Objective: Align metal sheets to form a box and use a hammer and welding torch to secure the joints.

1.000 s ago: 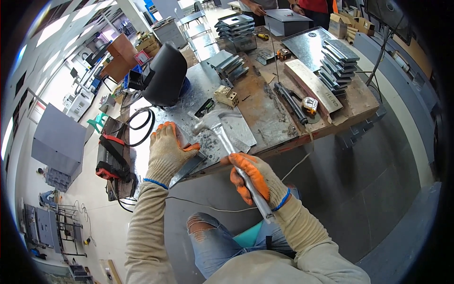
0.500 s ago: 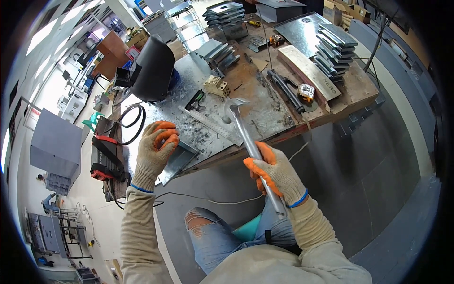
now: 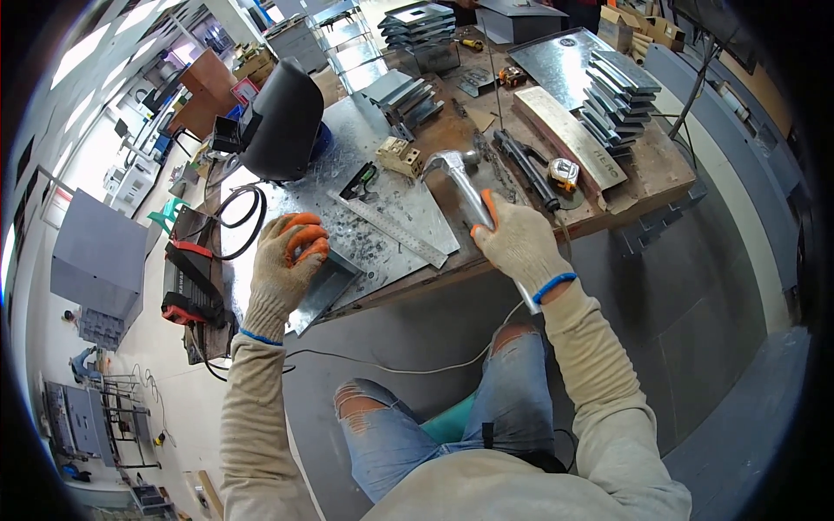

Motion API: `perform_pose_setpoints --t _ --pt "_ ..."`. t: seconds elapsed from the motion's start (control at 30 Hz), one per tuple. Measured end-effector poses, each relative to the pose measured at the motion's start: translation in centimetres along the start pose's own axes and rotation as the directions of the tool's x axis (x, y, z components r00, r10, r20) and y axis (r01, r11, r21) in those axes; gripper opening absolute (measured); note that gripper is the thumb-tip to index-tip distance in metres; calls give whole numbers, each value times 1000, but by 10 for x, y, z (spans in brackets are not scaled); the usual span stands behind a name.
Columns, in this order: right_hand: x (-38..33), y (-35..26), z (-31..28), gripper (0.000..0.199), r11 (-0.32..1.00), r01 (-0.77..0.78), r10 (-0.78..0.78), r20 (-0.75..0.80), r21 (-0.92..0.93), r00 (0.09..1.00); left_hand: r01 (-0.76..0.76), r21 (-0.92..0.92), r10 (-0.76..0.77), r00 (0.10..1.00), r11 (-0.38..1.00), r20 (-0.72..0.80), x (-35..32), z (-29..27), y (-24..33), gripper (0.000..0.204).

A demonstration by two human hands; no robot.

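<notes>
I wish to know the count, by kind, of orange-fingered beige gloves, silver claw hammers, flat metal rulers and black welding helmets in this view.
Orange-fingered beige gloves: 2
Silver claw hammer: 1
Flat metal ruler: 1
Black welding helmet: 1
Total: 5

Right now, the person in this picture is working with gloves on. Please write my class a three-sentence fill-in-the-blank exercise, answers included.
1. The right hand grips a ____.
2. The left hand wears a cream glove with ____ fingers.
3. The black welding mask lies to the ____ of the metal ruler.

Missing words: hammer; orange; left.
</notes>
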State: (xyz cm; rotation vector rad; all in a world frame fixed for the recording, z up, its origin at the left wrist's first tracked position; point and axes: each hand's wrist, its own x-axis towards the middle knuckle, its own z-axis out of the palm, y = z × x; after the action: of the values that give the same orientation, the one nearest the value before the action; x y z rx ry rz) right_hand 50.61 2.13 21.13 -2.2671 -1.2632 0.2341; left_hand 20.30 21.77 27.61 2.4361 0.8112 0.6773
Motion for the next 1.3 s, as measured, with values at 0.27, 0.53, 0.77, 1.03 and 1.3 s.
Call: perform_pose_setpoints --t 0.27,0.53,0.77,1.03,1.3 --pt "21 12 11 60 992 118 -117 -25 37 993 75 24 -73 994 997 -79 18 -10 -35 25" --pt "-73 -43 -4 73 213 -358 -89 383 909 920 46 265 -28 997 963 -70 21 -11 -12 27" --pt "-66 -74 36 67 94 -576 -218 581 812 784 53 335 -17 994 941 -108 18 -12 -11 31" --pt "-50 -75 48 67 54 -629 -236 622 775 746 21 307 0 998 952 -70 21 -11 -16 31" --pt "-47 -67 30 60 104 -464 -179 475 880 861 -3 286 25 997 958 -72 22 -12 -15 28"
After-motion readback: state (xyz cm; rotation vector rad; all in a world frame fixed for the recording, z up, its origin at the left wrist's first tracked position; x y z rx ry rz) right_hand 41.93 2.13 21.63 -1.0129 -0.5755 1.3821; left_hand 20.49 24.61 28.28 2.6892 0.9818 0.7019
